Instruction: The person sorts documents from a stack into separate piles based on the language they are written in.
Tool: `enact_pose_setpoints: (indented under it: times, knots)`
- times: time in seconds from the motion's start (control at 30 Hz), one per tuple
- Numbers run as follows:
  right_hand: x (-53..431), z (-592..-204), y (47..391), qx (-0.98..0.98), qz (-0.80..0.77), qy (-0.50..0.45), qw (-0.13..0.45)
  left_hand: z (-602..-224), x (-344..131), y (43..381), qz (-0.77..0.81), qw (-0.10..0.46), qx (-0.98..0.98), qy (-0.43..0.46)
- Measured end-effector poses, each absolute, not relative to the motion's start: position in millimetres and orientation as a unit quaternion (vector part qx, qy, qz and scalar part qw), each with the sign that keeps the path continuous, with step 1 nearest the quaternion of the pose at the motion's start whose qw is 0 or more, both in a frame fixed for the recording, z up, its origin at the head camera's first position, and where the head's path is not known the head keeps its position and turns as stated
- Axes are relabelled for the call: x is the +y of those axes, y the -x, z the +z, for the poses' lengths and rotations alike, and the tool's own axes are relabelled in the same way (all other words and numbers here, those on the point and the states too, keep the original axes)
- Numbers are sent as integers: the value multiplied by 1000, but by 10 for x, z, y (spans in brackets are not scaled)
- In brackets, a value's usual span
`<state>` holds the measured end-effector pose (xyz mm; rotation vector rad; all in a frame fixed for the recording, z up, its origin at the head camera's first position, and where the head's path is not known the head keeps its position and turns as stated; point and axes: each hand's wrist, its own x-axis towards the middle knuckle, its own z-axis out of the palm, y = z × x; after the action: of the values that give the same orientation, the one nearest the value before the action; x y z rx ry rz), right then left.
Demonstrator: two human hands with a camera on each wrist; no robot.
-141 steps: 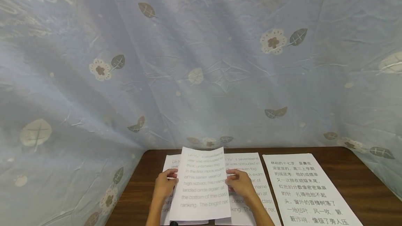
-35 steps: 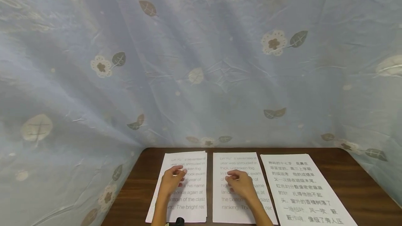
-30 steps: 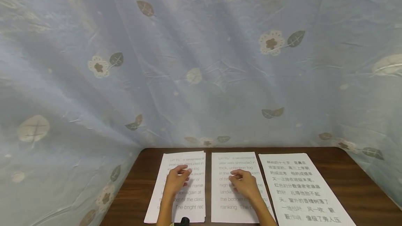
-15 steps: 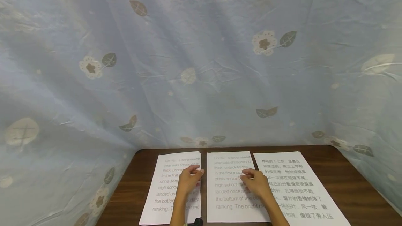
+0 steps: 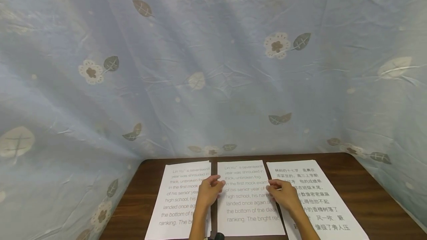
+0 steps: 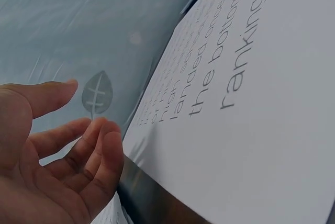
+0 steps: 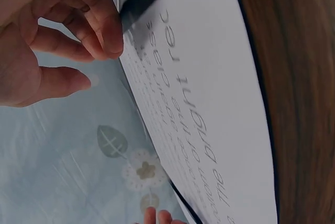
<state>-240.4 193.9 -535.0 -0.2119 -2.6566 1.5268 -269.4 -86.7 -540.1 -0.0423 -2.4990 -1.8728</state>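
Note:
Three paper stacks lie side by side: an English-printed left stack (image 5: 176,195), an English-printed middle stack (image 5: 245,215) and a Chinese-printed right stack (image 5: 328,206). My left hand (image 5: 209,192) hovers over the gap between the left and middle stacks, covering part of the left one. Over the border between the middle and right stacks is my right hand (image 5: 284,195). In the left wrist view, the left hand's thumb and loosely bent fingers (image 6: 107,150) stand apart with nothing between them. The right hand's fingers (image 7: 107,30) and thumb are likewise apart, holding nothing.
The stacks rest on a dark brown wooden table (image 5: 133,203). Behind and to the left hangs a pale blue curtain (image 5: 213,114) with leaf and flower prints. A small black object (image 5: 219,236) shows beside the left wrist at the bottom edge.
At first both hands held a sheet between the left and middle stacks; by 1.2 s ago it was out of their hold. Since then both hands have moved right across the stacks, holding nothing.

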Motion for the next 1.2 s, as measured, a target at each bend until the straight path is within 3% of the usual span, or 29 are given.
enact_pose_setpoints:
  times: [0.43,1.2]
  knots:
    - [2052,-5429,2449,-869,490,66,-8,-5491,-878,2723,-528,17,-849,5]
    - [1979,-5425,2544,-886,459,65,-20,-5575,-909,2795,-483,27,-875,8]
